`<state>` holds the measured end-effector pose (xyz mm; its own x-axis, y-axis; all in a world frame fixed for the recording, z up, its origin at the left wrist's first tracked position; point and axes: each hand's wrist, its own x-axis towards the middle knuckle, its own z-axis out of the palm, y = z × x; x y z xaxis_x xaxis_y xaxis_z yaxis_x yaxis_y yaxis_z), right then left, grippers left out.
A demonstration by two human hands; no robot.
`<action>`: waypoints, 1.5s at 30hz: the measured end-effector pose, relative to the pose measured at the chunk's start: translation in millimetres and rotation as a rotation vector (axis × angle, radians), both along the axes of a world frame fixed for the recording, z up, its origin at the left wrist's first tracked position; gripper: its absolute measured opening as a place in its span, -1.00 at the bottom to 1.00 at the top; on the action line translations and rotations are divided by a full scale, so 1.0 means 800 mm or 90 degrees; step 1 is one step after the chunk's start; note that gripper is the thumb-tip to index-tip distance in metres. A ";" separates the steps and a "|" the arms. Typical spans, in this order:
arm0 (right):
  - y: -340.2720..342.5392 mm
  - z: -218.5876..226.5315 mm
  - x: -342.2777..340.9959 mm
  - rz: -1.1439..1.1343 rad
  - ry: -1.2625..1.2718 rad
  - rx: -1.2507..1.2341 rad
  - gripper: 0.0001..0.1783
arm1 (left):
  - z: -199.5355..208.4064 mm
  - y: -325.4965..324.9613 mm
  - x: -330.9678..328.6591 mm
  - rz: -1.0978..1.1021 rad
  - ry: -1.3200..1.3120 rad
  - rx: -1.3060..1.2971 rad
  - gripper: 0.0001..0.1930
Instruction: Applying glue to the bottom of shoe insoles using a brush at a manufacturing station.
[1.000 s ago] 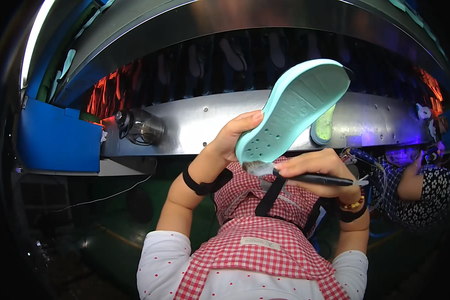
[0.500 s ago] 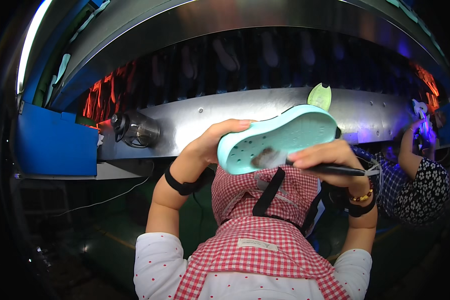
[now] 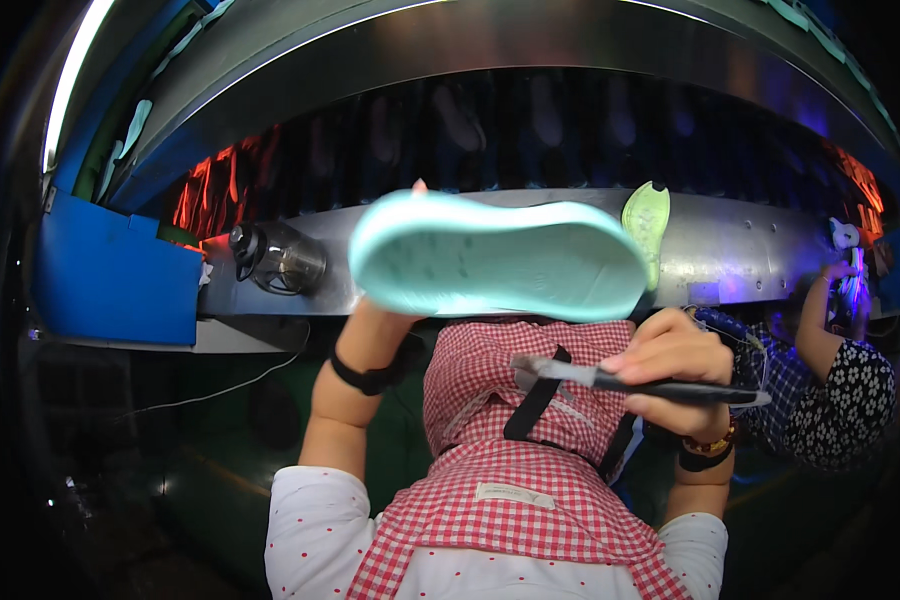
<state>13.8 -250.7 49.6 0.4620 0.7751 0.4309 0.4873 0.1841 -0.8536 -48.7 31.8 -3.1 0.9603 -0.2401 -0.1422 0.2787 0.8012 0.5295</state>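
Observation:
A pale turquoise foam clog (image 3: 500, 255), slightly blurred, is held up sideways in front of my chest. Its hollow inside faces me, with ventilation holes toward the left end. Behind that end is my left hand (image 3: 378, 312), gripping the clog; most of its fingers are hidden, with one fingertip showing above the rim. Below and to the right, apart from the clog, my right hand (image 3: 675, 365) is closed around the black handle of a brush (image 3: 720, 393). The brush's pale head, with a darker tip, points left.
Behind the clog runs a metal ledge (image 3: 715, 240) with a light green shoe-shaped piece (image 3: 648, 222) on it. A dark transparent bottle (image 3: 288, 262) stands at left near a blue box (image 3: 120, 270). Beyond hang several dim shoe shapes. A co-worker's arm (image 3: 815, 320) is at far right.
The clog has moved left and turned more level, its inside toward me. My right hand has drawn the brush down, off the clog's inside.

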 end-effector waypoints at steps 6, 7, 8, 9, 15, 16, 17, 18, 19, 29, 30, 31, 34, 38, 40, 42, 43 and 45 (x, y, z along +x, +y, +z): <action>0.036 -0.055 0.014 -0.126 0.162 -0.056 -0.82 | -0.045 -0.075 0.017 0.114 -0.025 -0.128 -0.03; 0.039 -0.057 0.016 -0.129 0.255 -0.063 -0.83 | -0.046 -0.078 0.016 0.124 -0.019 -0.121 -0.02; 0.044 -0.060 0.017 -0.150 0.253 -0.037 -0.83 | -0.045 -0.085 0.017 0.125 -0.015 -0.124 -0.02; 0.049 -0.063 0.017 -0.172 0.251 -0.011 -0.84 | -0.041 -0.093 0.018 0.177 0.028 -0.087 -0.04; 0.063 -0.053 -0.009 -0.078 -0.253 -0.021 -0.76 | -0.043 -0.073 0.024 0.298 0.035 -0.065 -0.08; 0.056 -0.043 -0.007 -0.028 -0.235 -0.043 -0.76 | -0.042 -0.064 0.025 0.299 -0.013 -0.073 -0.07; 0.047 -0.034 -0.009 0.027 -0.210 -0.068 -0.76 | -0.042 -0.060 0.020 0.304 -0.054 -0.082 -0.06; 0.043 -0.027 -0.005 0.039 -0.170 -0.065 -0.76 | -0.041 -0.061 0.017 0.313 -0.048 -0.092 -0.05; 0.041 -0.020 0.006 0.044 -0.133 -0.065 -0.75 | -0.040 -0.067 0.018 0.312 -0.045 -0.093 -0.05; 0.053 -0.008 -0.006 -0.019 -0.043 -0.039 -0.75 | -0.028 -0.073 0.022 0.422 -0.078 -0.057 -0.08; 0.053 -0.016 0.005 -0.065 -0.046 -0.047 -0.75 | -0.028 -0.071 0.022 0.426 -0.099 -0.084 -0.08; 0.054 -0.026 0.015 -0.118 -0.054 -0.055 -0.75 | -0.024 -0.070 0.024 0.424 -0.099 -0.085 -0.08; 0.044 -0.027 0.007 0.039 -0.005 -0.041 -0.74 | -0.013 -0.059 0.018 0.406 -0.179 -0.010 -0.08; 0.033 -0.027 0.019 0.003 0.078 -0.010 -0.74 | 0.001 -0.052 0.017 0.368 -0.177 -0.019 -0.09; 0.039 -0.039 0.018 -0.038 0.137 -0.043 -0.75 | 0.002 -0.058 0.020 0.386 -0.166 0.015 -0.08; 0.039 -0.037 0.014 0.079 0.106 -0.041 -0.74 | 0.000 -0.053 0.023 0.386 -0.170 0.000 -0.05; 0.038 -0.035 0.012 0.129 0.100 -0.041 -0.73 | 0.002 -0.051 0.023 0.385 -0.169 0.000 -0.05; 0.038 -0.041 0.016 0.175 0.148 0.001 -0.76 | 0.010 -0.049 0.023 0.337 -0.241 -0.014 -0.04</action>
